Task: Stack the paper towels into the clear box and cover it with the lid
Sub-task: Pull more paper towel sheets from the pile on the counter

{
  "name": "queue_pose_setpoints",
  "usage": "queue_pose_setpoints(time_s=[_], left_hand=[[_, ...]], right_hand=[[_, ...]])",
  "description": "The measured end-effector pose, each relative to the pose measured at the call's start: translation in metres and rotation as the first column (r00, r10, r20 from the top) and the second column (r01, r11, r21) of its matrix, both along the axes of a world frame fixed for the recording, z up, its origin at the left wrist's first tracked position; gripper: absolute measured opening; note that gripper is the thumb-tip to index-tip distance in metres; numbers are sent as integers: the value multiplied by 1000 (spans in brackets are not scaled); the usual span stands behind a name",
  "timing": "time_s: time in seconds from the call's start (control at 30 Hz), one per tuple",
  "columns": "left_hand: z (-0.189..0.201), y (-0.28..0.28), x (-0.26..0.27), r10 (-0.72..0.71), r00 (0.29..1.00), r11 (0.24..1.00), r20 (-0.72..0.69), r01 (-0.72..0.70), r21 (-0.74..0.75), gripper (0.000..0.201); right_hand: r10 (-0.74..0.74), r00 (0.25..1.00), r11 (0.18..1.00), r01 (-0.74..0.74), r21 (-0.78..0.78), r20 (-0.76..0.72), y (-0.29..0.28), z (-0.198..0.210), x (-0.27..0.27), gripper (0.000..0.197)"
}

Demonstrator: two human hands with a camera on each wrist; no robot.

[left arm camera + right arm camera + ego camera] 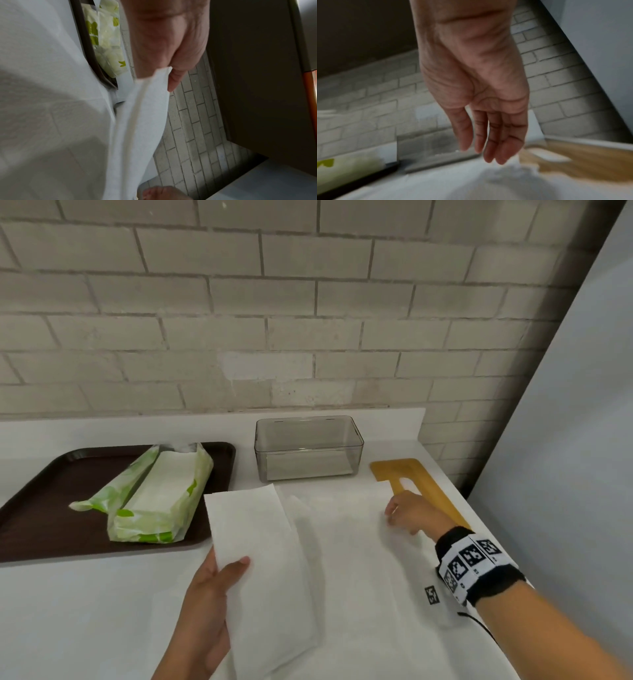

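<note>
My left hand (233, 573) grips the near end of a folded white paper towel (255, 539), thumb on top, and holds it tilted above the counter; the left wrist view shows the thumb (173, 81) pinching the paper towel (145, 115). A larger unfolded sheet (359, 559) lies flat on the counter. My right hand (407, 511) is at that sheet's far right corner, its fingers (493, 135) straight and holding nothing. The empty clear box (308, 446) stands by the wall. The wooden lid (423, 484) lies flat to its right, partly under my right hand.
A dark brown tray (41, 508) at the left holds an opened green-and-white pack of paper towels (161, 494). A brick wall runs behind the counter. The counter ends at the right just past the lid, beside a grey panel (565, 440).
</note>
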State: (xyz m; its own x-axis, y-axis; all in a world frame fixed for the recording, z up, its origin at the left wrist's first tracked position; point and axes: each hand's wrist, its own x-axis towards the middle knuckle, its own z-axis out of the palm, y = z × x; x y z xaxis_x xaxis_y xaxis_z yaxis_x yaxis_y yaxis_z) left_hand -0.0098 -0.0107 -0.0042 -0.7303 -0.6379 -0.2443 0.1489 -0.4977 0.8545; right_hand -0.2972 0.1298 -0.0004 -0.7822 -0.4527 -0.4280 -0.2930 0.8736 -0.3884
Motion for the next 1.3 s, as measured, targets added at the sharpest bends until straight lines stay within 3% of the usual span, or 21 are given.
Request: queue_pose_setpoints(time_s=[0.07,0.17,0.27,0.37,0.57,0.63,0.67,0.73,0.8,0.9,0.97,1.03,1.1,1.2,1.3], left_hand=[[-1,2,-1,2,1000,1000,-4,-2,3,40],[-4,6,-3,-11,1000,1000,-5,11,6,40],[-7,13,-5,-6,1000,1000,8,6,9,38],[-11,19,-7,4,1000,1000,26,-4,0,37],[-11,25,-5,39,999,999,29,-40,25,38],[-10,25,-2,58,998,997,15,-58,55,35],[-9,25,-1,67,998,995,7,-67,73,33],[-6,25,0,86,996,990,-4,-85,112,30],[-3,24,0,106,994,984,-10,-103,144,29],[5,23,-5,94,995,984,-27,-89,152,28],[10,24,-12,100,995,982,-20,-96,163,29],[14,26,-21,96,995,980,-11,-92,178,32],[19,27,-29,84,996,981,5,-83,176,37],[26,29,-37,10,1000,990,15,-12,138,46],[31,34,-41,-126,992,990,-32,127,60,49]], right_hand=[[22,996,996,-29,79,85,4,-12,1,37],[-27,987,995,42,-87,159,7,-23,6,34],[5,994,988,12,-155,112,5,-31,7,41],[66,997,992,-60,-111,47,-1,-37,6,48],[152,988,988,-152,-8,-21,-15,-33,10,24],[170,985,979,-172,-105,-34,-16,-27,11,30],[171,985,955,-168,-244,-7,-15,-20,11,31],[210,967,797,-85,-597,142,-10,3,18,27],[294,901,577,98,-811,318,-2,35,31,19],[423,802,294,320,-901,423,3,80,53,17],[435,822,210,304,-929,367,-3,97,70,7],[308,920,272,160,-949,244,-18,99,85,10],[171,985,379,-42,-924,25,-36,93,98,18],[115,942,539,-325,-777,-315,-54,67,108,35],[53,884,646,-384,-659,-464,-56,52,111,24]])
